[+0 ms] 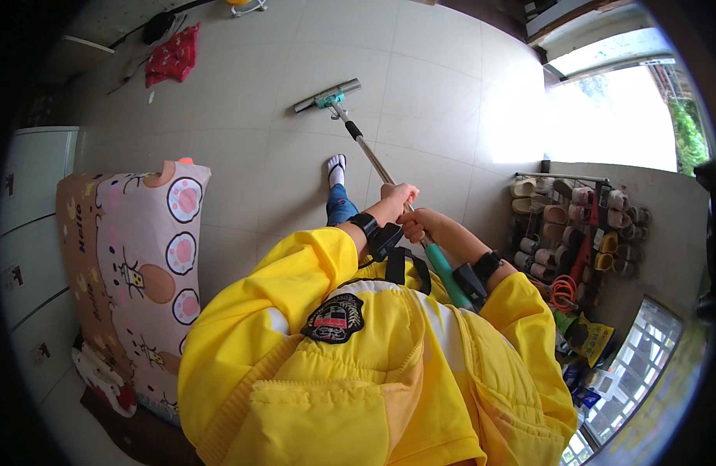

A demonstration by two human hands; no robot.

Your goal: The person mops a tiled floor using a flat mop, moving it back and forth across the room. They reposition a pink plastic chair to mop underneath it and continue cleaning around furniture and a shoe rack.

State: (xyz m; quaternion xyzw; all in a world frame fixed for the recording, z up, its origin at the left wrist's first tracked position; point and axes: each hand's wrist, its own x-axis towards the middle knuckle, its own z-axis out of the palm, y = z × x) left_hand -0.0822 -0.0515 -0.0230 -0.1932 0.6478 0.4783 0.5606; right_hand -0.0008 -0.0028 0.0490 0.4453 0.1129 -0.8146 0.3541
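Note:
A long-handled flat mop (pixel 376 161) runs slantwise from my body to the floor ahead. Its wide grey head (pixel 305 104) with a teal joint rests on the pale tiles. My left hand (pixel 398 193) is closed round the metal pole, farther out along it. Just behind it, my right hand (pixel 413 224) wraps the pole near the teal grip (pixel 446 273), which passes under my right forearm. Black bands with small dark devices sit on both wrists. One foot in a sandal (pixel 337 165) stands on the floor close to the pole.
On the right, a shoe rack (pixel 556 225) full of shoes stands by a bright doorway (pixel 606 116). A table or box under a pink and brown cloth (pixel 133 279) is at left, beside white drawers (pixel 36 233). Red cloth (pixel 174 56) lies on the floor at far left.

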